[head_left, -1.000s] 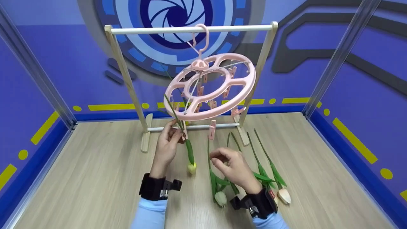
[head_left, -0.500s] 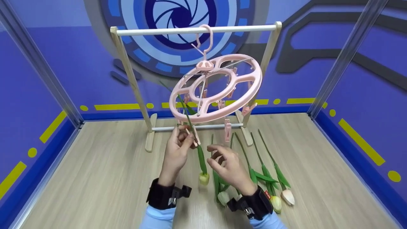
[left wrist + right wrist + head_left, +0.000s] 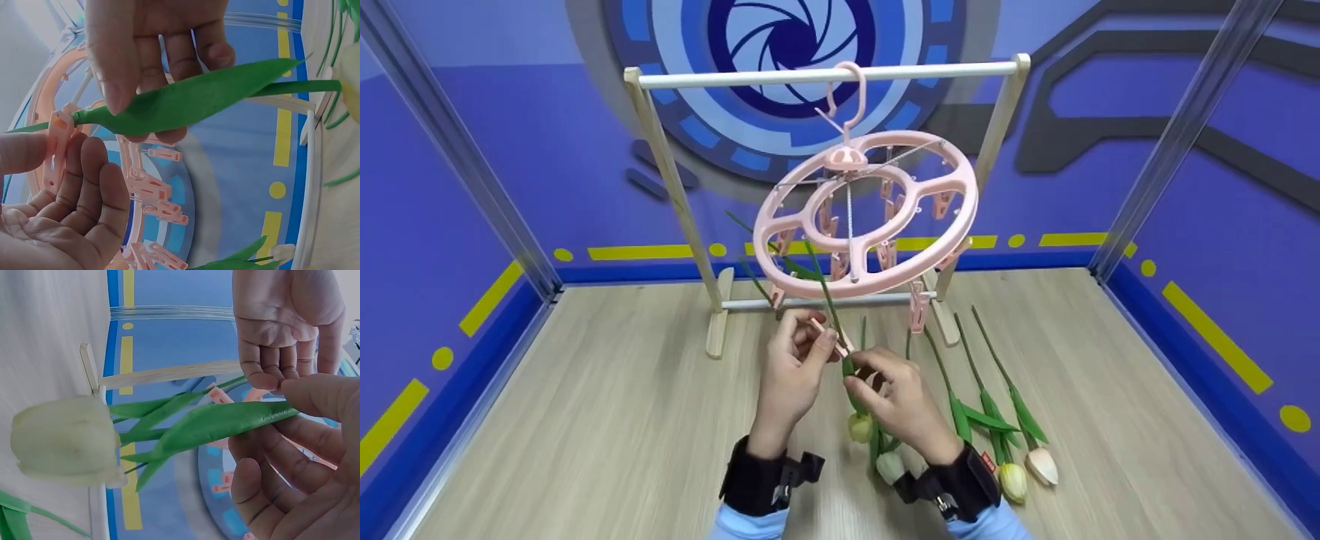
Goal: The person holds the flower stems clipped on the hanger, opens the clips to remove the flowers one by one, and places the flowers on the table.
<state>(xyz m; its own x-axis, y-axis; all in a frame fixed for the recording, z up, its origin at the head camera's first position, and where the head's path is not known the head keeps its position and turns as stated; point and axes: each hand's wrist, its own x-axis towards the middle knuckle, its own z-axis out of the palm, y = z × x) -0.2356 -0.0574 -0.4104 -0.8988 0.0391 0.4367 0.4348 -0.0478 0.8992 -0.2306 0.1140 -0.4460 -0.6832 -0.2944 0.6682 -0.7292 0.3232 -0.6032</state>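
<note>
- My left hand (image 3: 795,360) pinches a pink clothespin (image 3: 831,337) between thumb and fingers; the peg hangs from the front rim of the round pink peg hanger (image 3: 867,214).
- In the left wrist view the same clothespin (image 3: 56,147) sits against my left fingertips, with the thin end of a tulip stem at its top.
- My right hand (image 3: 894,396) is curled round the leafy stem of a pale yellow-green tulip (image 3: 860,426), thumb and forefinger nipping it just below the peg.
- The tulip hangs head down: its stem runs up past the clothespin and through the hanger's ring, and its closed bud is just above the wooden surface (image 3: 607,405), between my two wrists.
- From the right wrist view the bud (image 3: 64,440) is large and near the lens, and the long green leaf (image 3: 225,423) runs from it into my right fingers (image 3: 315,399).
- The hanger is tilted, its left side lower, and hooked over the white top bar of a small wooden rack (image 3: 667,172) standing at the back of the surface.
- More pink pegs dangle from the hanger's rings.
- To the right of my right hand several other tulips (image 3: 1011,450) lie flat on the surface, buds toward me, stems pointing to the rack.
- Both my wrists wear black straps, with light blue sleeves below them.
</note>
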